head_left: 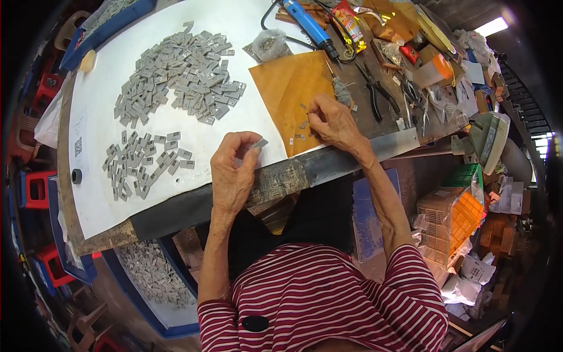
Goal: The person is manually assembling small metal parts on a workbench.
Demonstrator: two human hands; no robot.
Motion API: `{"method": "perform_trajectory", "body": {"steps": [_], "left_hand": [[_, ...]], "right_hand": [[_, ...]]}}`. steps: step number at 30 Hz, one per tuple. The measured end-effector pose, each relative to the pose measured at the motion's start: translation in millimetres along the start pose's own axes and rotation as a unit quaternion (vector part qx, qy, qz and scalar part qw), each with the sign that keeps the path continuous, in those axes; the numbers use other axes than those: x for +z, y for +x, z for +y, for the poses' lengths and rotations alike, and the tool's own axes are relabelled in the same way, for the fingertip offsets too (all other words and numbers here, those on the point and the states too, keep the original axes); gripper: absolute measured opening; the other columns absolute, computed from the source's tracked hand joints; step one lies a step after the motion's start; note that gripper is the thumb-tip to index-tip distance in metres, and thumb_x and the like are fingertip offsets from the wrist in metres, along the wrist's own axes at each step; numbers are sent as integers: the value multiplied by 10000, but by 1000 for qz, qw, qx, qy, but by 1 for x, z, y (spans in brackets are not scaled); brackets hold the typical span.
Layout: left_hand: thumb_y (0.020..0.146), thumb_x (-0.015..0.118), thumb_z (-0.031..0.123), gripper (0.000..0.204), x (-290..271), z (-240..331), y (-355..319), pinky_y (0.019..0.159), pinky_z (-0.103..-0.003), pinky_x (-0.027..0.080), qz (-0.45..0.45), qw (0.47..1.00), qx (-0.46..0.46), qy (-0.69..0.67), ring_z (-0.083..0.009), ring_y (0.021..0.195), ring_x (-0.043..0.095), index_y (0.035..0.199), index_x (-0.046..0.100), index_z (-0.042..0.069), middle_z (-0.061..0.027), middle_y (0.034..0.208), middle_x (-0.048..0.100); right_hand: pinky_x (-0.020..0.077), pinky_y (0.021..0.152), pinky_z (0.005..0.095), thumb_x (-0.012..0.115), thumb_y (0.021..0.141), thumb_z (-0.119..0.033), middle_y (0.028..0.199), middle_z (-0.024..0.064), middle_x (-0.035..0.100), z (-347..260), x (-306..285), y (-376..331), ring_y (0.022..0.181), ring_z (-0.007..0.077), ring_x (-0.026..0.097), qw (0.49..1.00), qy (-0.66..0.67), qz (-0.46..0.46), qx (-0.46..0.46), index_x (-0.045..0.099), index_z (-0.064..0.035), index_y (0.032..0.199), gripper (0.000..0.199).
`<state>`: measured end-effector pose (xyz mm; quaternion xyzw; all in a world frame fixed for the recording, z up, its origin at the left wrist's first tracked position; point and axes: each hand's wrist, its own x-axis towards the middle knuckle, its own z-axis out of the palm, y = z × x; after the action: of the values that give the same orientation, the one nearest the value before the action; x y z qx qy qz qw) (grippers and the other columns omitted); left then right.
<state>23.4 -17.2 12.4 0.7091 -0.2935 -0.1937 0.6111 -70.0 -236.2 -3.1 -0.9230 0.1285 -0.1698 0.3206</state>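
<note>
Left hand (233, 170) pinches small flat grey metal piece (258, 143) at fingertips; right hand (332, 121) fingers closed picking tiny part off orange-brown paper sheet (287, 88); better keep piece level, grip light.

**Hands at the Workbench Edge**

The left hand (233, 170) pinches a small grey plate (258, 143) above the white sheet (246, 126). The right hand (331, 120) presses its fingertips onto small parts (300, 136) lying on the orange sheet (290, 88). Two heaps of grey plates (179, 76) lie to the left.
</note>
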Motion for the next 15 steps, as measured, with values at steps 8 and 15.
{"method": "perform_trajectory", "body": {"steps": [8,15], "left_hand": [[813,541,21,107,4,7,2,533,-194,383,-18,996,-69,-47,-61,605,448,911,579,0,-9,727,539],[818,539,24,106,5,5,2,543,-197,384,-24,997,-66,-41,-59,601,445,913,577,-3,-2,707,533]], "right_hand": [[414,466,219,531,826,-55,644,9,521,7,-2,2,550,58,505,983,152,13,103,522,8,813,65],[387,447,194,543,830,-64,617,-3,526,6,-6,6,518,41,470,968,203,-12,149,587,20,850,96]]}}
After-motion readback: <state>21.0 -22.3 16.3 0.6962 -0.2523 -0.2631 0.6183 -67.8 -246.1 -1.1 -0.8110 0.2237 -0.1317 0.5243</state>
